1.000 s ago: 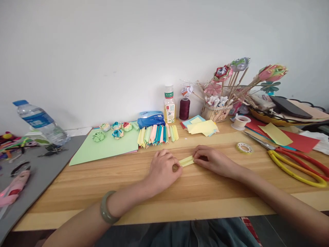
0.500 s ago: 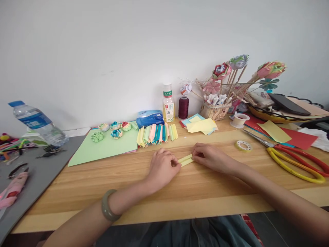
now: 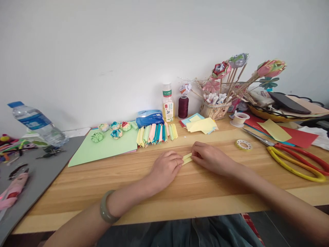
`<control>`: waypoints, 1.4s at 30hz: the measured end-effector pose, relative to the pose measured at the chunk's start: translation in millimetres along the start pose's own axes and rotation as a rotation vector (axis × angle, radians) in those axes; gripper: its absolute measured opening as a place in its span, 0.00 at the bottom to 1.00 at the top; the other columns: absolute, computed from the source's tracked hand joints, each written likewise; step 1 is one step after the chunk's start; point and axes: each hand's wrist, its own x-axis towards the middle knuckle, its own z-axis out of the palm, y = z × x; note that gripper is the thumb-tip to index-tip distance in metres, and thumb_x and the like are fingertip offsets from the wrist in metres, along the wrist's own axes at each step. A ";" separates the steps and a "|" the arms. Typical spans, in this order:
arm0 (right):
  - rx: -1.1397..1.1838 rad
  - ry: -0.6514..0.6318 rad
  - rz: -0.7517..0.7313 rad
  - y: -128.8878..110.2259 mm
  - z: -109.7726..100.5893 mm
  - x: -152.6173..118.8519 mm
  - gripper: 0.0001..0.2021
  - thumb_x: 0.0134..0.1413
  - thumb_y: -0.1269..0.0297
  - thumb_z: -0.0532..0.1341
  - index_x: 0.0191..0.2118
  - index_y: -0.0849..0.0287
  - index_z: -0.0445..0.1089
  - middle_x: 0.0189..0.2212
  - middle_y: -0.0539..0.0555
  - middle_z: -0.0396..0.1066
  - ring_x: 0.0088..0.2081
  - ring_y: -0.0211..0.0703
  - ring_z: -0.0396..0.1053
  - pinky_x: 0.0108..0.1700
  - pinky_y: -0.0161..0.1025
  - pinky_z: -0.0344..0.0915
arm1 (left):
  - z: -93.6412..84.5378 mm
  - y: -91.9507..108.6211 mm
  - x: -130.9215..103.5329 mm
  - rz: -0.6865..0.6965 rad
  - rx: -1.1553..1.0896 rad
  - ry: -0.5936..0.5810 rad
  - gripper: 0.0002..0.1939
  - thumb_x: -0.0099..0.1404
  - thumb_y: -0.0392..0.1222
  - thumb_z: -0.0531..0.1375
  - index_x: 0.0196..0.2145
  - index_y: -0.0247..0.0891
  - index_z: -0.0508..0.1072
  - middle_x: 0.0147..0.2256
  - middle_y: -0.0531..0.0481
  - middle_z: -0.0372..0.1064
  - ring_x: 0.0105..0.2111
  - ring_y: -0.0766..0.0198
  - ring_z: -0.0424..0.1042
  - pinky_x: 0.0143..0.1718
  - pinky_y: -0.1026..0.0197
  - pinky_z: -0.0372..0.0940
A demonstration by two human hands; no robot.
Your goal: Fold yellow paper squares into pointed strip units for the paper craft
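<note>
A small folded strip of pale yellow paper (image 3: 187, 159) lies low over the wooden table between my hands, with a crease line along its length. My left hand (image 3: 166, 169) covers its left end, fingers drawn together and pressed onto the paper. At the right end, my right hand (image 3: 205, 156) pinches the strip between thumb and curled fingers. Both ends of the paper are hidden under the fingers. Behind the hands stands a row of folded paper pieces (image 3: 156, 134) in yellow, green, pink and blue.
Large red-and-yellow-handled scissors (image 3: 295, 159) and a tape roll (image 3: 243, 145) lie to the right. Cut paper sheets (image 3: 202, 125), a thread spool (image 3: 183, 107) and a drink bottle (image 3: 168, 104) stand behind. Paper flowers (image 3: 97, 137) rest on green paper (image 3: 102, 152) at left.
My left hand has shifted slightly right along the strip and lies flatter, so less of the yellow paper shows between the hands. My right hand has barely moved.
</note>
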 end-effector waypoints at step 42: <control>-0.196 -0.092 -0.008 -2.4 -8.0 2.4 0.08 0.59 0.71 0.50 0.31 0.61 0.64 0.35 0.57 0.66 0.36 0.44 0.65 0.37 0.39 0.60 | 6.1 8.2 -22.9 0.308 0.508 -0.057 0.17 0.68 0.29 0.45 0.48 0.27 0.69 0.48 0.39 0.69 0.49 0.57 0.69 0.50 0.58 0.64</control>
